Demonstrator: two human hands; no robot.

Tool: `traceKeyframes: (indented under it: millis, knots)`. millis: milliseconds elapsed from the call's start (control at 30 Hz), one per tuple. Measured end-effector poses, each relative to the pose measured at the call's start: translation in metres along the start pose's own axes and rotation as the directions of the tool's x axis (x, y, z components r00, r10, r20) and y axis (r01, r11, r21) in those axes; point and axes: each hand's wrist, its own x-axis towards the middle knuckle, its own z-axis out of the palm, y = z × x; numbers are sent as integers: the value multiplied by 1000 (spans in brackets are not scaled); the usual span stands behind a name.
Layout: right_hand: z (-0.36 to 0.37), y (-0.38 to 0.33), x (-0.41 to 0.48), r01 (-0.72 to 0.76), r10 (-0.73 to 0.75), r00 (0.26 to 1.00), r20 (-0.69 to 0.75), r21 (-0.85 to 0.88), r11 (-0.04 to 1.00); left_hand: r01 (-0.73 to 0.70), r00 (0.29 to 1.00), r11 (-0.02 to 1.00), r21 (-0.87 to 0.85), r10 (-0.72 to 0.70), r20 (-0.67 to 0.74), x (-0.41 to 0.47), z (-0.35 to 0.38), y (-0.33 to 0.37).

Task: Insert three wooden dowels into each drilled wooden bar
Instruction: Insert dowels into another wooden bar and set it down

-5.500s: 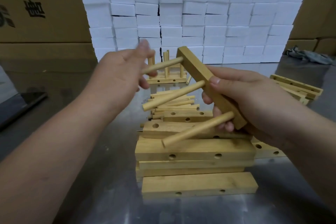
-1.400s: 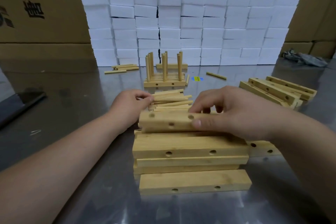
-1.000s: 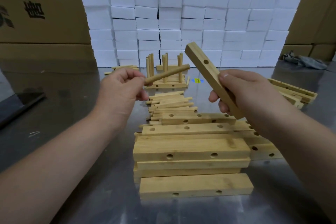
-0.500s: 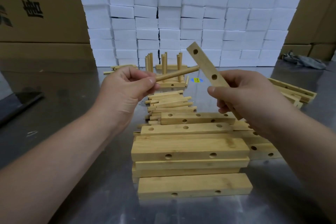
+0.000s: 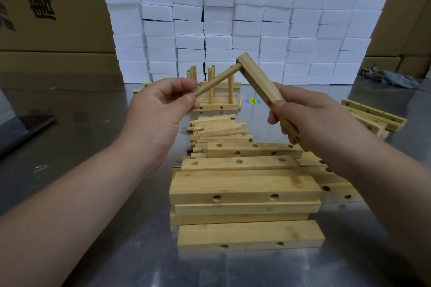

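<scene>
My right hand (image 5: 303,119) grips a drilled wooden bar (image 5: 258,84) tilted up in the air, its far end highest. My left hand (image 5: 161,105) pinches a wooden dowel (image 5: 217,81) whose far tip sits in the bar's top hole. Below them lies a pile of loose dowels (image 5: 217,130) on the metal table. A stack of drilled bars (image 5: 242,189) lies in front of me. Further back stand finished bars with upright dowels (image 5: 214,95).
More drilled bars (image 5: 373,119) lie at the right. A wall of white foam blocks (image 5: 245,25) stands behind the table, with cardboard boxes (image 5: 51,7) beyond. A dark flat object (image 5: 25,126) lies at the left edge and a grey rag (image 5: 389,79) at the far right.
The dowel's tip has gone from beside the bar into its top hole. My right hand has turned the bar a little and my left hand has moved toward it.
</scene>
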Motion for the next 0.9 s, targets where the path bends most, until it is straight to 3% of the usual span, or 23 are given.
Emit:
traceKeyframes:
  millis: [100,267,367,467,567,900]
  knots:
    - [0,-1,0,-3,3,1000,6,18,1000,-43,999,984,173,36,39,-5,2,4]
    - [4,-3,-3,-7,3,998,71,51,999,-45,997,970,239,30,69,-9,4,5]
    - [6,-4,-4,-27,24,999,38,67,997,-39,999,985,168,34,30,-8,6,6]
    - [2,-2,-1,-63,66,997,-26,103,993,16,998,1000,-19,-18,-61,-2,3,7]
    - [2,-1,0,-82,83,997,-2,101,992,44,995,987,-151,-57,-84,0,3,8]
    - [7,-2,-3,-69,63,997,54,108,992,55,992,993,-103,-66,-105,-3,5,7]
